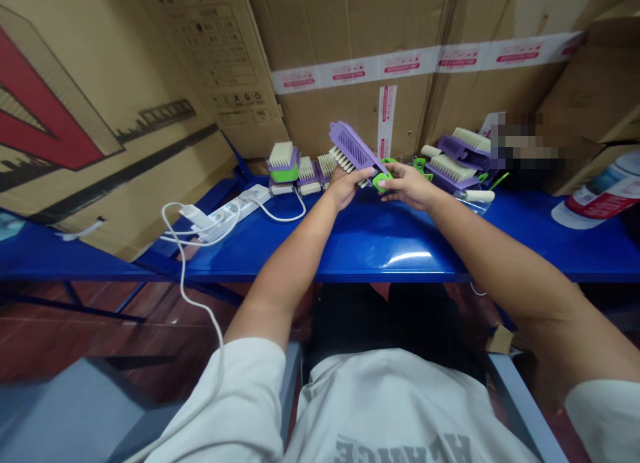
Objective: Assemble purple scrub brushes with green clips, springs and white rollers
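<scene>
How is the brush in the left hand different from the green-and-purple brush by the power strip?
The held brush is up in the left hand; the left-end brush sits at the back of the table. The held brush slants, bristles pointing down; the left-end brush has its bristles pointing up. The held brush shows its slotted purple back; the left-end brush shows a bright green band. Both have purple parts and pale bristles.

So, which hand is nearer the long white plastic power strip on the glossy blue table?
The left hand: it is right of the power strip, gripping a purple plastic brush with pale bristles. The right hand is farther right, touching a rounded green plastic piece by the brush's end.
</scene>
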The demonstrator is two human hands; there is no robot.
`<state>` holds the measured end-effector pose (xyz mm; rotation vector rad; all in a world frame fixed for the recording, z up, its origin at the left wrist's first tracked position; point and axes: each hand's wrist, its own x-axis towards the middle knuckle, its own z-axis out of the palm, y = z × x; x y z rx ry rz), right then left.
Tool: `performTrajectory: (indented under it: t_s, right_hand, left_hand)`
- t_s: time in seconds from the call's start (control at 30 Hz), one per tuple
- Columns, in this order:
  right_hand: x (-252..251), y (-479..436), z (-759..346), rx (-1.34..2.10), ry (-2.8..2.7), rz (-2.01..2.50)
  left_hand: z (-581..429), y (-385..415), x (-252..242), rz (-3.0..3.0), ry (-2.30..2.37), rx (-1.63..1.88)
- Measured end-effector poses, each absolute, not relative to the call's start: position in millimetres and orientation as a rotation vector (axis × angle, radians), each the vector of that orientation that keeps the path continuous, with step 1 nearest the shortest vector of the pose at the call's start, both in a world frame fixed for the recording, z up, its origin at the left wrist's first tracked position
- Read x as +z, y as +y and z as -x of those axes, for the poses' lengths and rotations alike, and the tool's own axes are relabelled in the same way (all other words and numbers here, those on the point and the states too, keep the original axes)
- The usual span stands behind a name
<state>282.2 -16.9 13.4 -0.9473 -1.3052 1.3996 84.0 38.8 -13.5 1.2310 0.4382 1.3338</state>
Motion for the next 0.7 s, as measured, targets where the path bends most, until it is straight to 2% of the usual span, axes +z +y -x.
performTrajectory:
  t_s: [0.7]
  right_hand:
    - [11.2,-13.9,-278.0,1.211,-1.376,0.947]
  left_hand:
    - [-86.2,38.4,-13.7,-1.324,0.403,1.381]
